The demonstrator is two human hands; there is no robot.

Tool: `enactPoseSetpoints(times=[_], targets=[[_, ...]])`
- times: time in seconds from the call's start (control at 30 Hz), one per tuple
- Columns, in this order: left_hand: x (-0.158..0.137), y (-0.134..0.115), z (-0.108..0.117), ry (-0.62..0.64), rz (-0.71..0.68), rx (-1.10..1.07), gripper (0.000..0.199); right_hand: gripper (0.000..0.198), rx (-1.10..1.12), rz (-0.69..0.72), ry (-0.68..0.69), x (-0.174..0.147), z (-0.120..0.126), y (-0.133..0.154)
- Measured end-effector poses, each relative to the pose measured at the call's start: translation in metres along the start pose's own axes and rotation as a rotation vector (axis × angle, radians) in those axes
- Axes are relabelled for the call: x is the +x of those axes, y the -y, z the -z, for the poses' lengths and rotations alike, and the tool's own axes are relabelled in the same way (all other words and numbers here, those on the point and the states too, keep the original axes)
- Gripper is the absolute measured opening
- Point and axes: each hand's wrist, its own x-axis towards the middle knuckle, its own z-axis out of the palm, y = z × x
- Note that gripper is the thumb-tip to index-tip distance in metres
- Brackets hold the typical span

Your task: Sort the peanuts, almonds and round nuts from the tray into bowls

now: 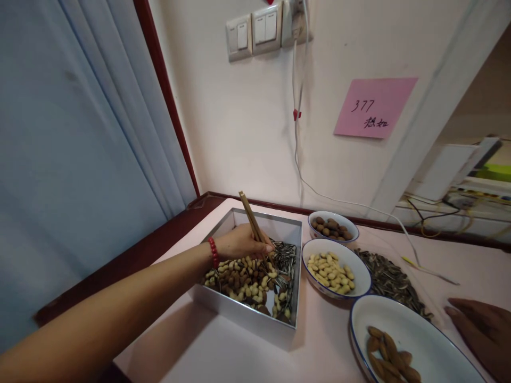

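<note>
My left hand (pixel 243 242), with a red beaded bracelet at the wrist, is closed around a pair of wooden chopsticks (pixel 250 215). Their lower ends point down into a square metal tray (pixel 247 314) and are partly hidden by my fingers. Inside the tray lie mixed peanuts (pixel 251 290), striped sunflower seeds (pixel 284 258) and some brown nuts. At the right edge my right hand (pixel 485 332) rests on the table with fingers stretched out, partly cut off by the frame. It holds nothing and is close to a bowl of long brown nuts (pixel 389 354).
Right of the tray stand a bowl of peanuts (pixel 335 274) and a bowl of round brown nuts (pixel 330 229). A heap of sunflower seeds (pixel 393 279) lies beside them. A white cable (pixel 351 202) runs down the wall onto the table. A blue curtain (pixel 91 133) hangs at left.
</note>
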Motion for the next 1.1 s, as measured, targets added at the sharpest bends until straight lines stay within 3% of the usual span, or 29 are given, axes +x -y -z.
enactPoseSetpoints(times=[0.33,0.53,0.63,0.77,0.93,1.1], targets=[[0.002,0.001,-0.008,-0.079,0.048,-0.020,0.016,0.060,0.021,-0.029,0.015,0.001,0.006,0.006],[-0.004,-0.001,0.001,-0.151,0.079,-0.109,0.018,0.059,0.020,-0.014,0.009,0.001,0.005,0.007],[-0.013,-0.011,0.011,-0.163,0.050,-0.142,0.027,0.063,0.035,-0.039,0.010,0.003,0.011,0.016],[-0.020,-0.044,0.019,-0.200,-0.049,-0.199,0.027,0.063,0.050,-0.083,0.026,0.004,0.023,0.031],[-0.006,-0.089,-0.003,-0.174,-0.184,-0.234,0.015,0.062,0.059,-0.106,0.012,0.005,0.034,0.048],[0.019,-0.100,-0.037,-0.115,-0.223,-0.169,0.017,0.061,0.066,-0.104,-0.010,0.005,0.038,0.054]])
